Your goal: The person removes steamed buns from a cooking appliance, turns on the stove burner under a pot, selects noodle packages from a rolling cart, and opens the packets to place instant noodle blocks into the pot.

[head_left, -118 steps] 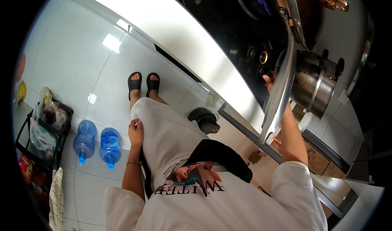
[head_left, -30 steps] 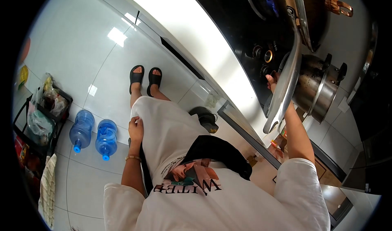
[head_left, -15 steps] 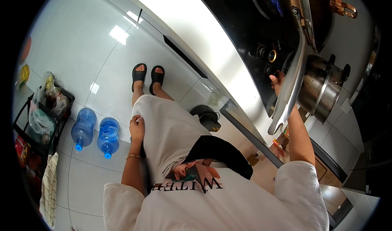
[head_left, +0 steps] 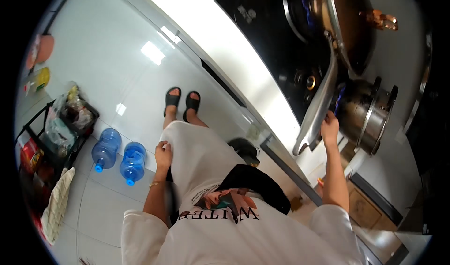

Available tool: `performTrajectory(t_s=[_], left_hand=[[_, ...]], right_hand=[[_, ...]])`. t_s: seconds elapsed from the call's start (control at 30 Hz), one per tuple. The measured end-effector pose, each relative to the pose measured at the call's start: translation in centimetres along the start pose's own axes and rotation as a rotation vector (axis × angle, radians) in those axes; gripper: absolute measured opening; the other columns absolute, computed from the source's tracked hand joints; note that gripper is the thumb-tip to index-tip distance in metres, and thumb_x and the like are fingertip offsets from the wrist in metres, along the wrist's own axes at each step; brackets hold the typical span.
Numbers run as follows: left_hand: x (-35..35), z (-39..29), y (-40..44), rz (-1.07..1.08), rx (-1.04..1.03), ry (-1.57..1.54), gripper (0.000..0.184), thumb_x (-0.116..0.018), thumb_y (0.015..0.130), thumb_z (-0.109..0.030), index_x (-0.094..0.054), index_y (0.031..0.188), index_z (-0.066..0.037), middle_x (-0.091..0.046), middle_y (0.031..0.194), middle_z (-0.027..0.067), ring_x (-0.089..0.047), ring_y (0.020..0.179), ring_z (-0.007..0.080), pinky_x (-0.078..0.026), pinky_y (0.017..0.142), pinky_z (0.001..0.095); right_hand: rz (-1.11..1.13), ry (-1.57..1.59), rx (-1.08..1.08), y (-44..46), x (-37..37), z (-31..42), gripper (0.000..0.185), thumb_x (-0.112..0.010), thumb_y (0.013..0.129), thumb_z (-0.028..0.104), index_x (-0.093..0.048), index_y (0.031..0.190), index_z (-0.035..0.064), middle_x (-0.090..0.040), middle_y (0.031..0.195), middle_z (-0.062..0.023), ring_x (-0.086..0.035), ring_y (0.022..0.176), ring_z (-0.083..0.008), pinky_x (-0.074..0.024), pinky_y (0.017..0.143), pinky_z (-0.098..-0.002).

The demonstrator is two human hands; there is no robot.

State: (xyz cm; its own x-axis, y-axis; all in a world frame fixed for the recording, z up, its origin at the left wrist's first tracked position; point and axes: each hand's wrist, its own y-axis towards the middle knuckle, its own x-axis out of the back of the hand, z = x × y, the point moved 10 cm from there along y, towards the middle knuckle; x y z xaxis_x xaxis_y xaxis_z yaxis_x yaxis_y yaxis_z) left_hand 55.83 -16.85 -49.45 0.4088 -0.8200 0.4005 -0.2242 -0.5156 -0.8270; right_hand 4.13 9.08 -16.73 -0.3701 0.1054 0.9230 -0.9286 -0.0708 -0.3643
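My right hand (head_left: 329, 126) is beside the long silver handle (head_left: 318, 103) of a wok (head_left: 351, 26) on the stove. The handle hides part of its fingers, and I cannot tell whether they touch it. Past the hand, a steel pot (head_left: 363, 110) with dark grips sits on a burner, a blue flame (head_left: 339, 98) at its side. Another blue flame shows by the wok. My left hand (head_left: 163, 154) hangs beside my white shorts (head_left: 199, 140), its fingers loosely curled with nothing seen in them.
A black glass cooktop (head_left: 262, 30) with knobs (head_left: 311, 82) is set in the white counter (head_left: 225, 26). Two blue water jugs (head_left: 132, 164) stand on the tiled floor, near a dark rack (head_left: 86, 117) of bagged goods. A black object (head_left: 244, 150) lies by the cabinet.
My right hand has left the stove knob and drawn back beside the wok handle. A flame now shows by the pot. The view has shifted, while my left hand still hangs by the shorts.
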Motion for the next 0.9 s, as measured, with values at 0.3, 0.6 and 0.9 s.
performTrajectory(t_s=[0.3, 0.6, 0.9], left_hand=[[19.7, -25.1, -8.6, -0.333, -0.657, -0.580, 0.027, -0.057, 0.088, -0.018, -0.057, 0.109, -0.001, -0.058, 0.103, 0.0050, -0.052, 0.097, 0.0121, -0.044, 0.083, 0.0280], [37.4, -45.0, -52.3, -0.521, -2.313, -0.133, 0.058, -0.052, 0.083, -0.046, -0.047, 0.118, 0.000, -0.055, 0.104, 0.0179, -0.052, 0.095, 0.0247, -0.039, 0.082, 0.0357], [41.7, -45.9, -54.5, -0.356, -2.329, 0.451, 0.053, -0.053, 0.082, -0.042, -0.048, 0.116, -0.002, -0.056, 0.099, 0.0155, -0.052, 0.089, 0.0237, -0.039, 0.078, 0.0346]], right_hand=[[-0.154, 0.741, 0.259, -3.9, 8.1, 6.4, 0.027, -0.057, 0.086, 0.011, -0.055, 0.109, -0.0029, -0.062, 0.079, -0.0061, -0.054, 0.062, -0.0071, -0.0425, 0.052, -0.0194], [-0.241, 0.904, 0.894, -13.6, 23.7, 21.2, 0.027, -0.054, 0.087, 0.005, -0.054, 0.113, -0.0027, -0.062, 0.089, -0.0067, -0.053, 0.072, -0.0072, -0.0444, 0.065, -0.0196], [-0.302, 0.794, 1.065, -19.5, 27.6, 36.1, 0.026, -0.057, 0.084, 0.006, -0.057, 0.109, -0.0017, -0.061, 0.087, -0.0061, -0.055, 0.076, -0.0082, -0.0450, 0.065, -0.0202]])
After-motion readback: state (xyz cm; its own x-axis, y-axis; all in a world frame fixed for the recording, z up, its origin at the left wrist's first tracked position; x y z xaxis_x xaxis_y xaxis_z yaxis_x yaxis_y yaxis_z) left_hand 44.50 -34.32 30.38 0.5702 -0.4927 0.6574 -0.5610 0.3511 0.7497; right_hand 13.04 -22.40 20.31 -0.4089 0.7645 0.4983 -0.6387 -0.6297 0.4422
